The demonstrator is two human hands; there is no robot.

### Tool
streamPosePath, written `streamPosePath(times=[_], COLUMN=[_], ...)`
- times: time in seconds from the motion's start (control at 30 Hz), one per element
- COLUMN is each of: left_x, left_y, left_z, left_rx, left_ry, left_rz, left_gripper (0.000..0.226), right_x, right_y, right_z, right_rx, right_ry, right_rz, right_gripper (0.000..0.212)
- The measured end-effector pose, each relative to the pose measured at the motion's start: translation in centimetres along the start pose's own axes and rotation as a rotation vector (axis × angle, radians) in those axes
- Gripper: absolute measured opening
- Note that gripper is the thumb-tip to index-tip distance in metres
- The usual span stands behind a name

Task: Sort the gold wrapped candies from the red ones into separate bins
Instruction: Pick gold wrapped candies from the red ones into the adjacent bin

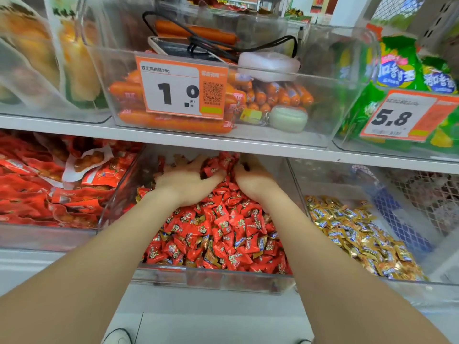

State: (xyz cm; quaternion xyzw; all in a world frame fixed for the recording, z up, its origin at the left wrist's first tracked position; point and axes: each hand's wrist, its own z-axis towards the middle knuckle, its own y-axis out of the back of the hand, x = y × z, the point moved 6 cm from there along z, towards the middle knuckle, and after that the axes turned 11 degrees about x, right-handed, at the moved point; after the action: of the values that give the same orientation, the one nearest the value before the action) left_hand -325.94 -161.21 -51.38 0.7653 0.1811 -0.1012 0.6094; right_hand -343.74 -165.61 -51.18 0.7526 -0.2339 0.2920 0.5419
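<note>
A clear middle bin (213, 281) on the lower shelf holds a heap of red wrapped candies (223, 227) with several gold wrapped candies (262, 242) mixed in near its front. The clear bin to its right (422, 279) holds a pile of gold wrapped candies (360, 237). Both my hands are deep at the back of the middle bin. My left hand (186, 182) and my right hand (253, 177) cup a mound of red candies (221, 162) between them, fingers curled into the pile under the shelf edge. My fingertips are partly hidden.
The white upper shelf (173, 139) hangs low over my hands. Above it stand a clear bin of orange sausages (173, 120) with a price tag (181, 88), and green bags (397, 70). Red snack packets (49, 184) fill the lower left bin.
</note>
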Motion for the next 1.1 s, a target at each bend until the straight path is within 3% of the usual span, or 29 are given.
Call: streamPosePath(times=[0.17,0.3,0.4,0.53,0.6,0.7,0.83,0.97,1.1], left_x=[0.2,-0.3,-0.3,-0.2,-0.7,-0.9,-0.4,1.0,1.4], left_y=[0.1,1.4,2.2,2.8,3.0,3.4,3.3,2.0,1.4], left_z=[0.0,-1.8,-3.3,-5.0,-6.1,-8.0,-9.7,-9.2,-9.1], left_rx=[0.07,0.079,0.018,-0.102,-0.191,-0.286,-0.266,-0.074,-0.036], left_ry=[-0.101,-0.148,-0.177,-0.139,-0.21,-0.363,-0.404,-0.364,-0.315], left_rz=[-0.143,-0.261,-0.27,-0.211,-0.143,-0.136,-0.146,-0.014,0.213], left_gripper=[0.086,0.059,0.072,0.055,0.053,0.039,0.048,0.031,0.04], right_x=[0.0,1.7,3.1,3.5,3.6,4.3,3.9,2.0,1.5], right_y=[0.3,0.1,-1.8,-5.3,-6.1,-6.0,-3.7,-1.9,-0.8], right_z=[-1.5,-3.1,-5.3,-7.5,-8.1,-9.2,-10.2,-10.1,-9.9], right_rx=[0.039,0.007,0.019,0.031,0.01,0.092,0.249,0.3,0.255], right_ry=[0.073,0.213,0.308,0.445,0.477,0.549,0.563,0.51,0.524], right_rz=[0.152,0.098,-0.004,-0.261,-0.333,-0.227,-0.051,-0.106,-0.252], right_gripper=[0.04,0.027,0.024,0.048,0.061,0.078,0.103,0.087,0.067])
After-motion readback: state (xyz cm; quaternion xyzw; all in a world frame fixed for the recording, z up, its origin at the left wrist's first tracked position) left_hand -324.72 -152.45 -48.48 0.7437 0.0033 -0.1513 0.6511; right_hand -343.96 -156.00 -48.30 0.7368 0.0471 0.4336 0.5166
